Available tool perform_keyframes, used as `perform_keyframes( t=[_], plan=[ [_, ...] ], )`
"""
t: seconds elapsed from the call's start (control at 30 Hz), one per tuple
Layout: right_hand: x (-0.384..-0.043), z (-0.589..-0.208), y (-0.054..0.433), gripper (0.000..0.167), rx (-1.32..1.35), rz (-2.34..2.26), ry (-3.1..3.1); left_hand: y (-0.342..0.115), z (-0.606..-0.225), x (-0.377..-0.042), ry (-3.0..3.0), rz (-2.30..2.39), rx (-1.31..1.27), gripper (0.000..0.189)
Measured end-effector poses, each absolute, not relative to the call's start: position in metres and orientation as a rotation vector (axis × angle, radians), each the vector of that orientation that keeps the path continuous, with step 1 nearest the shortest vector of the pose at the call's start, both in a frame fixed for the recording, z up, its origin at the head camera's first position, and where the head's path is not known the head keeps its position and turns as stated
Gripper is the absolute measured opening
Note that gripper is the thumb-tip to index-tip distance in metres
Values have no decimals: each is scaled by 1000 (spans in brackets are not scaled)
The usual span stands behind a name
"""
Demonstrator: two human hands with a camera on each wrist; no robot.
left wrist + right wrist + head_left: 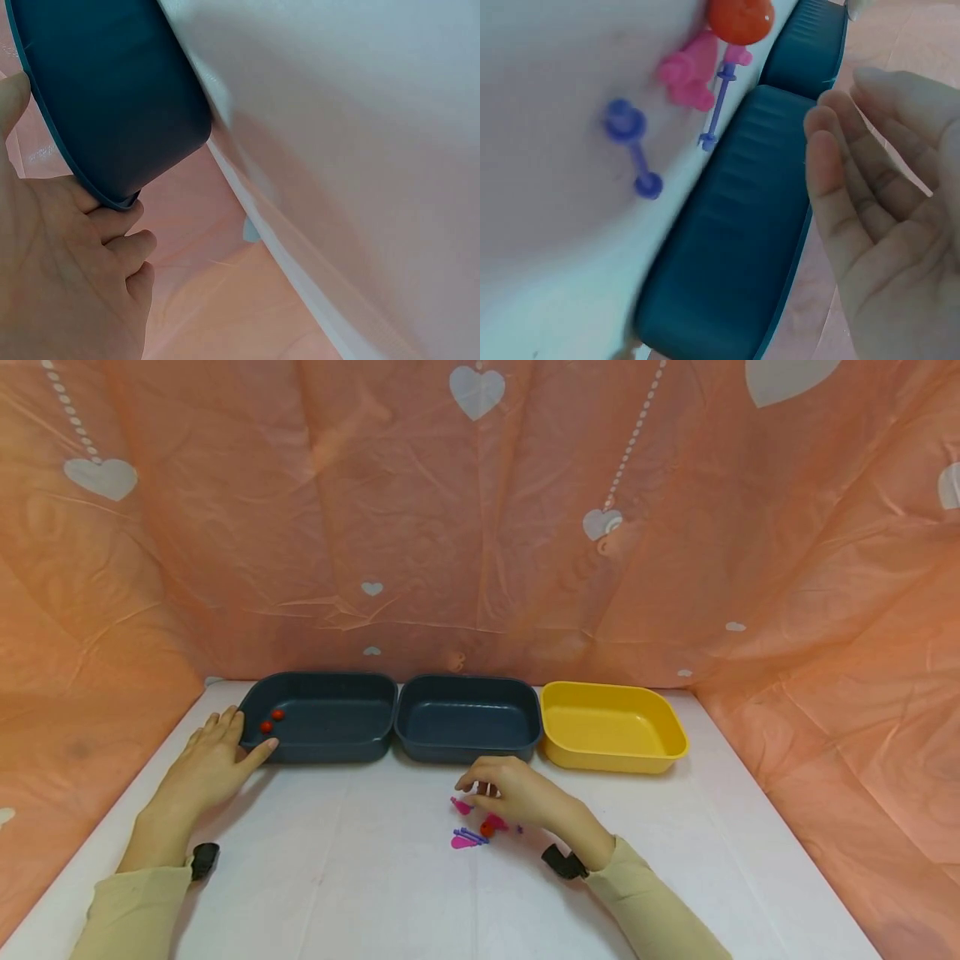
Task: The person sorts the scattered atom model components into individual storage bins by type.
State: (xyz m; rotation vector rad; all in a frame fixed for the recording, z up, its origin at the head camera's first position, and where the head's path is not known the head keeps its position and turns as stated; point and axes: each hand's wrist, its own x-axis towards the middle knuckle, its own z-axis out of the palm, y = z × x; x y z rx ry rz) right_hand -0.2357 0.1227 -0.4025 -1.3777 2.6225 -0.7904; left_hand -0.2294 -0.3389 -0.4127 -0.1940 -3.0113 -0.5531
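My left hand (210,764) rests against the left front corner of the left dark blue tray (322,752), its thumb at the front rim. In the left wrist view, the fingers touch the rim of that tray (112,97). Two small red balls (272,720) lie inside it. Over a small group of plastic pieces hovers my right hand (517,789), fingers loosely bent, nothing visible between them. Below it are pink pieces (462,842), purple knobbed sticks (472,835) and a red-orange ball (487,830). The right wrist view shows a purple piece with round ends (634,146).
A second dark blue tray (468,752) stands in the middle of the row, with a yellow tray (615,762) to its right. All stand on a white-covered table (390,877). Behind and beside it hangs an orange cloth (420,527) with pale hearts.
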Motion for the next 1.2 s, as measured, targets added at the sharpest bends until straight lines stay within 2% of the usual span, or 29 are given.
perform_keyframes(
  t=[1.2],
  plan=[
    [-224,-420,142,14,-1418,-656,2548,-338,-410,-229,-3028,-564,-188,98]
  ],
)
